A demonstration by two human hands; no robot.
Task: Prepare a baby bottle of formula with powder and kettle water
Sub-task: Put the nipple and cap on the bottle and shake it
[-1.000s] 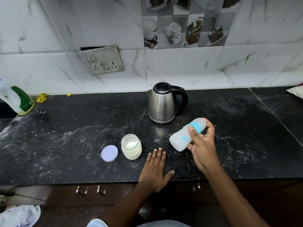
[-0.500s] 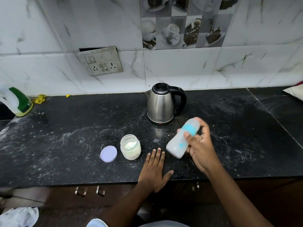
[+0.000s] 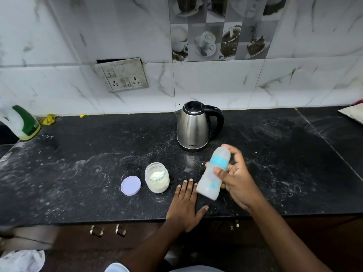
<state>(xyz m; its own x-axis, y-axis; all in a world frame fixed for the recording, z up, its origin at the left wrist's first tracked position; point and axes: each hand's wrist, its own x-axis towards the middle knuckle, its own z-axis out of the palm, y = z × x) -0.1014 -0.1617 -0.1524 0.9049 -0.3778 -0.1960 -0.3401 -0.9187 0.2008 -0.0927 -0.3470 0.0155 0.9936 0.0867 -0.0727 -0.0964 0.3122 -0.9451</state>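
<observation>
My right hand (image 3: 238,181) grips a capped baby bottle (image 3: 213,174) with a blue ring, tilted above the black counter (image 3: 78,163), cap end up and away from me. The bottle is motion-blurred. Flat on the counter near the front edge rests my left hand (image 3: 185,205), fingers spread, holding nothing. An open jar of white powder (image 3: 157,180) stands left of that hand, with its lilac lid (image 3: 130,185) lying beside it. A steel kettle (image 3: 193,127) with a black handle stands behind the bottle, lid closed.
A green-and-white bottle (image 3: 21,122) leans at the far left by the wall. A wall socket plate (image 3: 121,74) hangs loose above the counter. A pale packet (image 3: 353,114) lies at the far right. Drawer handles (image 3: 108,230) sit below the counter edge.
The bottle in my right hand has swung more upright and slightly nearer, blurred with motion. My left hand stays flat on the counter.
</observation>
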